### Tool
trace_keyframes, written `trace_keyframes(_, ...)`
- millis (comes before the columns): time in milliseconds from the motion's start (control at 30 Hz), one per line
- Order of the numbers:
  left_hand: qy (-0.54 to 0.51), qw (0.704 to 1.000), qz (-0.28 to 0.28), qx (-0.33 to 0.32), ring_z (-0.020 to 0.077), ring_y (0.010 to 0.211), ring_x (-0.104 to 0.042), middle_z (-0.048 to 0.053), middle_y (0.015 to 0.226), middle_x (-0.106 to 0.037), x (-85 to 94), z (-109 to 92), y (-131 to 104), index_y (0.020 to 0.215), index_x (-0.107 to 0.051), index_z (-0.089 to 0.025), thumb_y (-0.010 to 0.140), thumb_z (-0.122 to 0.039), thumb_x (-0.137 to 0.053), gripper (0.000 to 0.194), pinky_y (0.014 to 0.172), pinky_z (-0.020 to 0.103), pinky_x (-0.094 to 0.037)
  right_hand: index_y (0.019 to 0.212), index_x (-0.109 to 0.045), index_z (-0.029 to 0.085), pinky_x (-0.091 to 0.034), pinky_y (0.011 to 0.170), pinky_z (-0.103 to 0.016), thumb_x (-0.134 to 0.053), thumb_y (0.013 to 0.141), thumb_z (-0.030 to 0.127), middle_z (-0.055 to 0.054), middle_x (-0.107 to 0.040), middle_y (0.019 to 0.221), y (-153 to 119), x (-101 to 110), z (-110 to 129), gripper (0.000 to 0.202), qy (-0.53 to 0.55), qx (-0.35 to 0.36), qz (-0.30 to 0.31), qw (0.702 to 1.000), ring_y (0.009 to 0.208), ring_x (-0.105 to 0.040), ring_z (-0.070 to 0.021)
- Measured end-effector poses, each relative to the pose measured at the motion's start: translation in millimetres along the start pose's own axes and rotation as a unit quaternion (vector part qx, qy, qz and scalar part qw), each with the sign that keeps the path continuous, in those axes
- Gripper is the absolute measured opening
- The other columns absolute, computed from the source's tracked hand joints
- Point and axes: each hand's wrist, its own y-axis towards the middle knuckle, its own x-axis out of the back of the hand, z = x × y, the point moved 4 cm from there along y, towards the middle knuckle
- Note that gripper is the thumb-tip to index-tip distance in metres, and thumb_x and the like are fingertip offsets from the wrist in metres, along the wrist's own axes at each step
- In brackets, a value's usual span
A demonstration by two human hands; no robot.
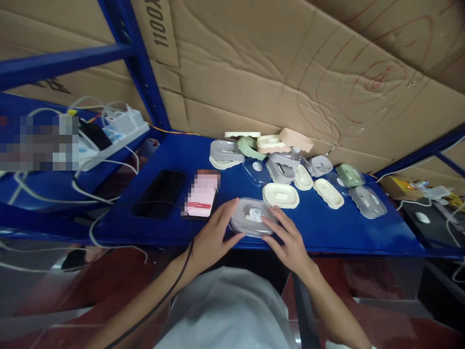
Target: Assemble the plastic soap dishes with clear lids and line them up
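Note:
At the front edge of the blue table lies a grey oval soap box [250, 224] under a clear plastic lid with a round white sticker [256, 214]. My left hand [222, 227] grips its left end, thumb at the near edge and fingers along the far side. On the other end, my right hand [288, 237] holds the rim, with fingertips on the lid near the sticker. A cream oval soap tray [281, 195] sits just behind the box. Beside my left hand lies a lit phone [201, 194].
Several cream, grey, green and pink soap box parts, such as a green piece [349, 175] and a clear lid [257, 170], are spread behind. A dark phone-like slab [160, 194] lies left. Cardboard [254, 63] walls the back; white cables [105, 198] hang left.

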Motion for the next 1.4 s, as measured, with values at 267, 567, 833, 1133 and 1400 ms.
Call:
trace_keyframes(267,0.014,1.0,0.0,0.015,0.0295,0.15,-0.053,0.011,0.161,-0.05,-0.6,4,-1,0.167,-0.031,-0.036,0.1,-0.036,-0.072,0.078,0.123,0.045,-0.048,0.16,-0.051,0.033,-0.049,0.122,-0.058,-0.06,0.107,0.028,-0.01,-0.051,0.164,6,-5,-5,0.054,-0.013,0.023,0.036,0.999,0.157,-0.043,-0.0317)
trace_keyframes(567,0.025,0.999,0.021,0.011,0.0294,0.155,-0.046,0.011,0.169,-0.041,-1.1,1,-1,0.168,-0.029,-0.035,0.106,-0.039,-0.062,0.07,0.125,0.046,-0.046,0.167,-0.038,0.036,-0.051,0.123,-0.054,-0.07,0.101,0.028,-0.01,-0.052,0.164,-2,-9,-6,0.074,-0.054,0.04,0.01,0.998,0.155,-0.046,-0.0316)
trace_keyframes(833,0.04,0.999,0.018,0.003,0.0299,0.15,-0.052,0.013,0.164,-0.046,-1.9,-1,0,0.163,-0.04,-0.032,0.107,-0.038,-0.061,0.06,0.121,0.045,-0.05,0.165,-0.042,0.036,-0.05,0.122,-0.058,-0.069,0.102,0.03,-0.012,-0.053,0.162,-4,-9,-8,0.069,-0.02,0.006,0.008,1.0,0.153,-0.049,-0.0328)
trace_keyframes(1133,0.036,0.999,0.037,-0.012,0.0291,0.153,-0.05,0.012,0.166,-0.048,-0.1,-2,0,0.169,-0.026,-0.032,0.107,-0.039,-0.061,0.071,0.123,0.047,-0.048,0.163,-0.044,0.036,-0.051,0.12,-0.06,-0.073,0.1,0.032,-0.013,-0.054,0.159,-21,-2,-9,0.07,-0.042,-0.014,-0.008,0.999,0.151,-0.05,-0.0344)
trace_keyframes(1400,0.07,0.996,0.051,-0.024,0.0266,0.145,-0.057,0.009,0.159,-0.055,-1.0,-4,1,0.161,-0.042,-0.031,0.108,-0.036,-0.056,0.055,0.121,0.046,-0.051,0.153,-0.057,0.036,-0.055,0.114,-0.062,-0.074,0.097,0.039,-0.011,-0.059,0.154,-114,75,-53,0.058,-0.142,-0.18,-0.105,0.968,0.14,-0.06,-0.0369)
